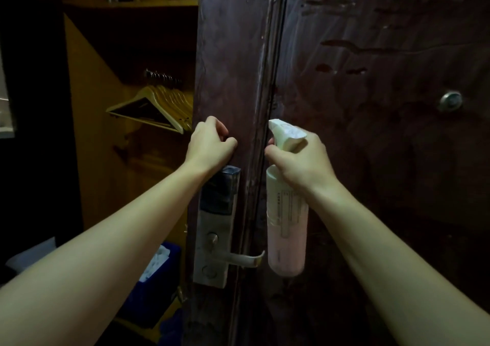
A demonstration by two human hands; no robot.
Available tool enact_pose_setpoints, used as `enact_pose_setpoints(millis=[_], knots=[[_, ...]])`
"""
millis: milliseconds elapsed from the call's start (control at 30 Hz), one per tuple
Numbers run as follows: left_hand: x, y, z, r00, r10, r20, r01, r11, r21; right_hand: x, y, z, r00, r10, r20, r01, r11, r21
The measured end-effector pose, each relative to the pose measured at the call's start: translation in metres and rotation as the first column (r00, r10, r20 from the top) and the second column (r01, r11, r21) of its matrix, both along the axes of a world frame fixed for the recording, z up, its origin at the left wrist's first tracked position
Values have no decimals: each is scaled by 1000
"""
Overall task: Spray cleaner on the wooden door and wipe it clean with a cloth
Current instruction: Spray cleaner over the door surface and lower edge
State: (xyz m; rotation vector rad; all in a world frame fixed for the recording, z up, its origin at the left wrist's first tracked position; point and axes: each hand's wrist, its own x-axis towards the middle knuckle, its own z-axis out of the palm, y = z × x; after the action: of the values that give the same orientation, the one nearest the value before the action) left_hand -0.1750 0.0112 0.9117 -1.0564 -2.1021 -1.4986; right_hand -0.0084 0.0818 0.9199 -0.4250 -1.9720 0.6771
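The dark brown wooden door [371,173] fills the right half of the view, and its face shows wet streaks and smears. It stands ajar, with its narrow edge [233,67] facing me. My left hand [209,144] grips that edge just above the lock plate, fingers curled round it. My right hand [299,160] holds a pale pink spray bottle [287,229] by the neck, a finger on the trigger. The white nozzle [281,131] points up and left, close to the door's edge.
A metal electronic lock plate [214,229] with a lever handle [244,259] sits on the door edge below my left hand. A peephole [450,101] is at right. Behind the door, an open wardrobe holds wooden hangers [159,104]; a blue bin [156,279] stands on the floor.
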Motion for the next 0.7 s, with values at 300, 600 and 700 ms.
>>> enact_pose_setpoints(millis=[300,600,700], knots=[[-5,-3,-6,997,-48,-55,45,998,-42,-11,-14,-8,997,-48,64,48,999,-6],[-15,-11,-26,998,-29,-56,23,995,-100,-7,-29,-12,994,-92,66,86,992,91],[-18,-14,-29,998,-32,-59,25,993,-116,-7,-30,-15,990,-118,80,109,988,113]])
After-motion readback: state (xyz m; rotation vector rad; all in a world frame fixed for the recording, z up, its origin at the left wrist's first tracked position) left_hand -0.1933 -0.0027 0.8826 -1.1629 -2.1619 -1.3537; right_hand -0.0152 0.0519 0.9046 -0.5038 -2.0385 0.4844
